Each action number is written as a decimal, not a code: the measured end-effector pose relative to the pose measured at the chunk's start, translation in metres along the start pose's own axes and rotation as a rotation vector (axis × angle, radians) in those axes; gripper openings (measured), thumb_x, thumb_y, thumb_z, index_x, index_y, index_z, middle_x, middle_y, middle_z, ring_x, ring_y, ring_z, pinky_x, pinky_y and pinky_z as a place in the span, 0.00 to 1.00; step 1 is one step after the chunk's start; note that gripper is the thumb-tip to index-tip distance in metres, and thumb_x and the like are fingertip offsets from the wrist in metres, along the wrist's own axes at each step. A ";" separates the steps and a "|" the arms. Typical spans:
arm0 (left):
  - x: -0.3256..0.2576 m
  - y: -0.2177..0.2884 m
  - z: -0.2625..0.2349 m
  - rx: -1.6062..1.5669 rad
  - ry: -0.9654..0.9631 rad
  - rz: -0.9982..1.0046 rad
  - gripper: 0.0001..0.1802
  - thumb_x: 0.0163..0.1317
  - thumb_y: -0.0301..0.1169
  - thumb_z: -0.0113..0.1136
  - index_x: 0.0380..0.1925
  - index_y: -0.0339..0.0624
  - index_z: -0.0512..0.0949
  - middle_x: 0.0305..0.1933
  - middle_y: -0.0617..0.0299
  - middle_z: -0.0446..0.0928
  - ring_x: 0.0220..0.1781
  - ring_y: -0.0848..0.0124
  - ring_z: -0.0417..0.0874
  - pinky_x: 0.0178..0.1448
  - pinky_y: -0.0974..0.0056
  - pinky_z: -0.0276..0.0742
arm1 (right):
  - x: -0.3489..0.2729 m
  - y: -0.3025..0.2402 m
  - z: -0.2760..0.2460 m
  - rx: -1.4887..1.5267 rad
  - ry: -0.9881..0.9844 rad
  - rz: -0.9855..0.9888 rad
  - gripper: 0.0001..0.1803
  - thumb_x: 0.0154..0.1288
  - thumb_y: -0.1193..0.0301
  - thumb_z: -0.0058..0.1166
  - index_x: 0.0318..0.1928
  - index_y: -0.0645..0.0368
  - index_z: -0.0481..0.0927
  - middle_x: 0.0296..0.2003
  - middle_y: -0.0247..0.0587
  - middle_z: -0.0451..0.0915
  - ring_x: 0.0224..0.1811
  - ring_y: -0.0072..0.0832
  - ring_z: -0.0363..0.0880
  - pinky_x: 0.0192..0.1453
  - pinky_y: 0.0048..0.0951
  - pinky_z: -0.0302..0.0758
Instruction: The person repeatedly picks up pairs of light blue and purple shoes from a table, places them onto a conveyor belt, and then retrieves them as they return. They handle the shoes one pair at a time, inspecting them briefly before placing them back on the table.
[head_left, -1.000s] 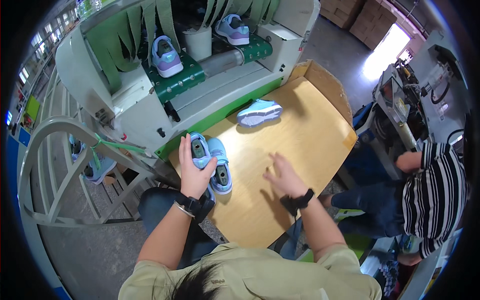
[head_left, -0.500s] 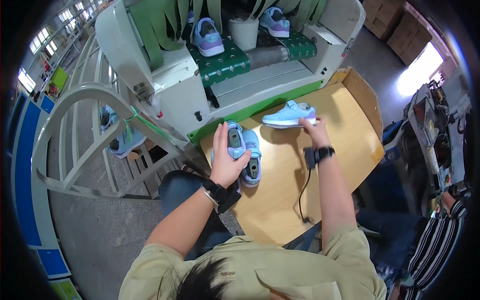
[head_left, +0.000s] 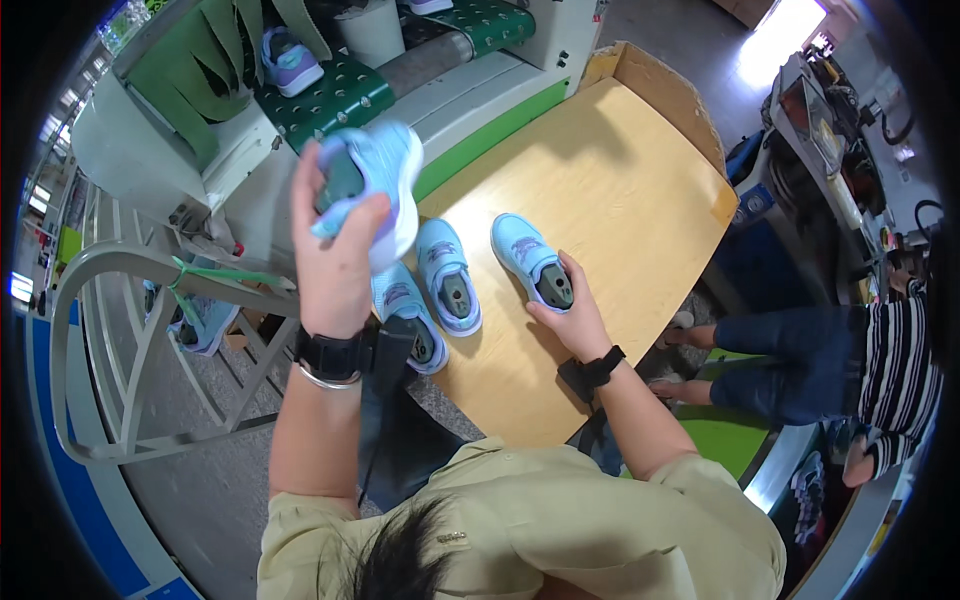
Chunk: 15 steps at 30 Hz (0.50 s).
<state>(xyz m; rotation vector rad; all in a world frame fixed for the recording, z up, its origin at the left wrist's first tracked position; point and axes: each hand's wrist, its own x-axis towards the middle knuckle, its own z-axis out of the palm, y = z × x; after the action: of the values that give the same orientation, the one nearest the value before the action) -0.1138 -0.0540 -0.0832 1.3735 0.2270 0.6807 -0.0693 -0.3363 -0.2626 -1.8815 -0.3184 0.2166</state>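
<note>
Head view: the left hand [head_left: 338, 270] is gripping a tilted blue shoe [head_left: 390, 160] in the air, curled round its side; the right hand [head_left: 580, 325] is clasping another shoe [head_left: 520, 245] by its heel on the table [head_left: 610, 190], beside two more shoes [head_left: 438, 250].

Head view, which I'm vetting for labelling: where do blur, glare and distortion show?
In the head view, the shoe in the left hand looks motion-blurred; a bright patch at upper right is washed out; the blue panel at left bows near the rim.
</note>
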 end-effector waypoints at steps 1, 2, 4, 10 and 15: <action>0.007 0.017 0.016 0.124 0.014 0.173 0.47 0.58 0.28 0.71 0.76 0.37 0.59 0.72 0.47 0.63 0.72 0.59 0.68 0.74 0.55 0.68 | -0.001 0.000 0.000 0.022 0.010 0.015 0.50 0.55 0.71 0.75 0.74 0.62 0.60 0.66 0.53 0.72 0.71 0.40 0.70 0.74 0.37 0.68; 0.015 0.028 0.028 0.253 0.037 0.349 0.47 0.58 0.29 0.72 0.76 0.36 0.58 0.72 0.46 0.63 0.72 0.57 0.68 0.74 0.54 0.67 | -0.002 -0.001 0.001 0.046 0.012 0.025 0.50 0.55 0.71 0.75 0.75 0.62 0.59 0.67 0.53 0.71 0.72 0.40 0.70 0.74 0.37 0.68; 0.052 0.020 0.024 0.562 0.172 0.640 0.48 0.57 0.32 0.73 0.75 0.35 0.58 0.71 0.44 0.61 0.72 0.52 0.67 0.77 0.52 0.63 | -0.002 -0.001 0.000 0.028 -0.002 0.008 0.51 0.56 0.71 0.75 0.76 0.61 0.59 0.67 0.53 0.71 0.72 0.40 0.70 0.74 0.37 0.68; 0.136 -0.036 0.025 0.798 0.244 0.573 0.53 0.53 0.29 0.71 0.77 0.32 0.53 0.75 0.39 0.50 0.72 0.45 0.65 0.76 0.53 0.66 | 0.005 -0.017 -0.006 0.057 0.063 0.011 0.42 0.57 0.70 0.73 0.71 0.65 0.68 0.62 0.52 0.77 0.66 0.37 0.77 0.69 0.36 0.73; 0.146 -0.027 0.016 0.762 0.201 0.447 0.59 0.56 0.38 0.77 0.78 0.30 0.48 0.78 0.36 0.46 0.78 0.44 0.56 0.81 0.54 0.56 | 0.082 -0.098 -0.046 0.176 0.113 -0.218 0.37 0.62 0.69 0.71 0.69 0.65 0.69 0.60 0.48 0.78 0.63 0.34 0.77 0.68 0.35 0.74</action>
<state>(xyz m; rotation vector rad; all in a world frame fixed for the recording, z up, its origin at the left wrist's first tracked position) 0.0183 0.0148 -0.0708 2.1180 0.3665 1.1800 0.0111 -0.3212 -0.1542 -1.6634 -0.4110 -0.0091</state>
